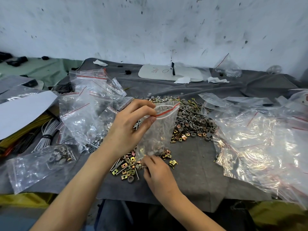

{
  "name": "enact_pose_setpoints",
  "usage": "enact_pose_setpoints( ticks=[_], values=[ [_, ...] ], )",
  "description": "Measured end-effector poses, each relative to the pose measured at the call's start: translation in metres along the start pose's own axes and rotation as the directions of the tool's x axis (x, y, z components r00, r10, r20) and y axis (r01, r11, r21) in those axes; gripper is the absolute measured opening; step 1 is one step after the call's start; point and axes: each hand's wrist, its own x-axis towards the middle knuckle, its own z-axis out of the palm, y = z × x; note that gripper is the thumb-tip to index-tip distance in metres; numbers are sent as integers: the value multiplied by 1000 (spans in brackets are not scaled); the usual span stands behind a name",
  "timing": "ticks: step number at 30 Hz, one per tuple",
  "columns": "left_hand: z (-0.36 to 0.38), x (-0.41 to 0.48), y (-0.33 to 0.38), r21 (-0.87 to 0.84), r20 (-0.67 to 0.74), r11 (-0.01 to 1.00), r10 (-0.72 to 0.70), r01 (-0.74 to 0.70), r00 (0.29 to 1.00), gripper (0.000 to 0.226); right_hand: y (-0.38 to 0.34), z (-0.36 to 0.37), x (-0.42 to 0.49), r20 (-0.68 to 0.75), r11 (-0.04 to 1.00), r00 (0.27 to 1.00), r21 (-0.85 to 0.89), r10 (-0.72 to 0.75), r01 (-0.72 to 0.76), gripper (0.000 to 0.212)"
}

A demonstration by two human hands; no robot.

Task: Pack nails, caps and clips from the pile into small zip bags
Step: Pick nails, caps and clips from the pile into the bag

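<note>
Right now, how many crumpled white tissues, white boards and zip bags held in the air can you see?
crumpled white tissues: 3
white board with writing on it: 1
zip bag held in the air: 1
Total: 5

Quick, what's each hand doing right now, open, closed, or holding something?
Left hand: pinches the zip bag at its top edge.
Right hand: fingertips in the pile; grip cannot be told.

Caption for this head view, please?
Left hand holds a part-filled zip bag by its red seal; right hand touches the clips below.
</note>
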Motion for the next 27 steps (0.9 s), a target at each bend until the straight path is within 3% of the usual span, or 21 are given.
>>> enact_pose_setpoints(
  ticks=[2, 4, 6, 8, 9, 10, 14, 16, 18, 19, 20, 23, 27],
  values=[
    [-2, -1, 0, 7, 8, 1000, 6, -6, 1000, 23, -5, -14, 0, -49, 998, 999, 64, -10, 13, 20],
    [-4, -2, -1, 12, 16, 1000, 11, -11, 1000, 25, -14, -41, 2, -251, 988, 964, 102, -87, 116, 13],
    [-6, -3, -1, 18, 26, 1000, 22, -23, 999, 25, -24, -75, 13, -541, 968, 819, 33, -193, 250, 4],
    [-7, -3, 0, 24, 48, 999, 44, -45, 998, 24, -28, -110, 32, -696, 954, 674, -49, -246, 297, 3],
    [-6, -2, 1, 25, 61, 998, 57, -58, 997, 24, -29, -125, 41, -723, 957, 646, -69, -244, 283, 4],
    [-5, -2, 3, 24, 74, 997, 70, -72, 995, 23, -28, -136, 50, -717, 964, 659, -75, -229, 254, 5],
    [-6, 1, 4, 23, 92, 996, 83, -86, 992, 24, -16, -146, 63, -532, 985, 833, -10, -153, 175, 13],
    [-8, 1, 2, 31, 71, 997, 65, -67, 995, 24, -4, -145, 62, -607, 981, 793, 117, -51, 153, 14],
    [-9, 0, 0, 38, 50, 998, 46, -48, 998, 24, 13, -142, 62, -699, 958, 702, 273, 134, 89, 13],
    [-10, -1, -1, 44, 40, 998, 35, -37, 999, 24, 24, -137, 64, -686, 940, 691, 340, 228, 27, 14],
    [-9, -2, -1, 49, 31, 999, 22, -23, 999, 24, 35, -130, 66, -621, 925, 723, 375, 301, -63, 17],
    [-8, -3, -2, 67, -17, 998, -3, 4, 1000, 18, 64, -91, 65, -285, 917, 882, 253, 375, -308, 19],
    [-7, -3, -2, 67, -49, 998, 5, -2, 999, 19, 88, -41, 55, -92, 956, 956, -68, 277, -284, 17]
  ],
)
